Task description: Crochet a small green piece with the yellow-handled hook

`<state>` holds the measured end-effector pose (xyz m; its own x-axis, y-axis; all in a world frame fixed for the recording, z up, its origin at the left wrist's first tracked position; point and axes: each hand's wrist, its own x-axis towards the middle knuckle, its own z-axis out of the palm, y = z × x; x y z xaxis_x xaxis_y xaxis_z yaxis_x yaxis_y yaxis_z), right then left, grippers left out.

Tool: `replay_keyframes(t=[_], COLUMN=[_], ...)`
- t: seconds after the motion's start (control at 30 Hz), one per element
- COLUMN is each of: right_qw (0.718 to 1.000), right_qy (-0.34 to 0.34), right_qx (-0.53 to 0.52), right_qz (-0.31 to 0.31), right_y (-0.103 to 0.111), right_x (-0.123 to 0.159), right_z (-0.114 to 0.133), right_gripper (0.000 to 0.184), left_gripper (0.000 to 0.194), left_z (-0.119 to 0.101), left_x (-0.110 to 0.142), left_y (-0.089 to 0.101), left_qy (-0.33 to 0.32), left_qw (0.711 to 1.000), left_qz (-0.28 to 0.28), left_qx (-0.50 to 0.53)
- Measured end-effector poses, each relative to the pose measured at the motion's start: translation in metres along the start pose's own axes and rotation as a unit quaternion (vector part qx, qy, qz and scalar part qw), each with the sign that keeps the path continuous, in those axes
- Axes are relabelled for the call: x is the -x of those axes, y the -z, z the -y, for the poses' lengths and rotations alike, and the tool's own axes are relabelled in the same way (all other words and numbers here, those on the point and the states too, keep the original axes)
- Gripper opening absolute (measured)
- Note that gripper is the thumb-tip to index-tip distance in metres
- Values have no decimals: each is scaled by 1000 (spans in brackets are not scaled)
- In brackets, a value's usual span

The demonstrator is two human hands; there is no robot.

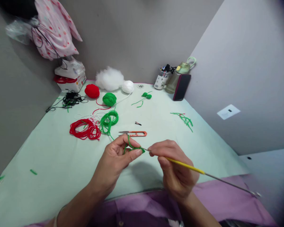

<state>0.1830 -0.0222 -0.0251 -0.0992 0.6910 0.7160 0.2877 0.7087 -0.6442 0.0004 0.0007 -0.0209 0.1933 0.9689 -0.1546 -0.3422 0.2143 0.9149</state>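
A: What lay at the left, and could it bring trouble?

B: A red yarn coil [79,128] lay next to a green yarn coil [106,119], so near that I could not tell if they touched. With a quick pull, I think their loops could catch and make a knot.

A: And the left hand [119,157]?

B: It was above the table [61,164], its thumb and fingers pinched on a small green piece [143,151], with a green strand [128,141] passing over a finger. If this strand lost its tension, a loop could probably grow too wide. The snips [134,131] lay just beyond this hand.

A: Then the right hand [180,170]?

B: It was closed around a hook [186,165] with a yellow grip, pointing to the piece. In my judgement, a wrong angle could split the yarn or let a loop escape.

A: What was difficult to see?

B: The left forearm [78,201] was cut off by the lower edge. The hook's tip was lost in the yarn, so I could not count the loops. The right fingers covered some of the shaft, and its far end was blurred.
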Motion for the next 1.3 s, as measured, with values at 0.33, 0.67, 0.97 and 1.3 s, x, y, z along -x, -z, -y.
replay_keyframes(t=[0.33, 0.67, 0.97, 1.3], right_qw=[999, 969, 984, 993], right_qy=[-27, -132, -93, 36], right_qx=[-16, -178, -128, 87], right_qz=[-20, -112, -79, -64], right_y=[-10, -20, -12, -14], right_x=[8, 4, -7, 13], right_z=[-3, -7, -4, -6], right_gripper=[33, 19, 21, 46], left_gripper=[27, 51, 39, 57], left_z=[-1, 0, -9, -9], left_x=[6, 3, 7, 6], left_y=[-7, -8, -8, -15], left_qy=[19, 55, 31, 69], left_qw=[999, 995, 999, 994], left_qz=[-2, 54, 18, 43], left_qx=[50, 69, 15, 78])
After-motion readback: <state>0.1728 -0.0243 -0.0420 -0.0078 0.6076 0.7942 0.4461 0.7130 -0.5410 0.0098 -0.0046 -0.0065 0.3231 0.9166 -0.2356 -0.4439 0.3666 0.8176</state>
